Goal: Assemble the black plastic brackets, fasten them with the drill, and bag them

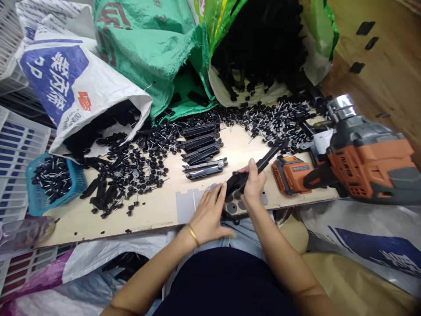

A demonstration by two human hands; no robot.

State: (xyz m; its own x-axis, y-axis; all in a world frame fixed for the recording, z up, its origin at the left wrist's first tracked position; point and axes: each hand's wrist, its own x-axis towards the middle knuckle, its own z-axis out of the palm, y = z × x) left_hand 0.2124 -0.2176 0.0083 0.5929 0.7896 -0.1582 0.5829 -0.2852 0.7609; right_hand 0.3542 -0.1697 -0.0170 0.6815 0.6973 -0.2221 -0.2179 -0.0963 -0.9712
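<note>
1. Fingers of the right hand (254, 183) are clamped round a long black bar (270, 157), thumb on top; it slants to the right of the row of black bars (202, 152), a little nearer the person.
2. Left hand (208, 217), on the near side of the row, is loosely spread: fingers stretched out, tips at the held bar's lower end, thumb well apart.
3. Both forearms come up from the near side, converging just right of the row; a gold bangle (194, 236) circles the left wrist.
4. Near side of the row: a grey plate (185, 207) and grey discs (232, 208) on the wooden desk (154, 211).
5. Right of the row: an orange drill (368, 153).
6. Left of the row: a pile of black-headed pins (141, 164), then a blue basket (79, 180) holding more.
7. Beyond the row: a green sack (154, 57).
</note>
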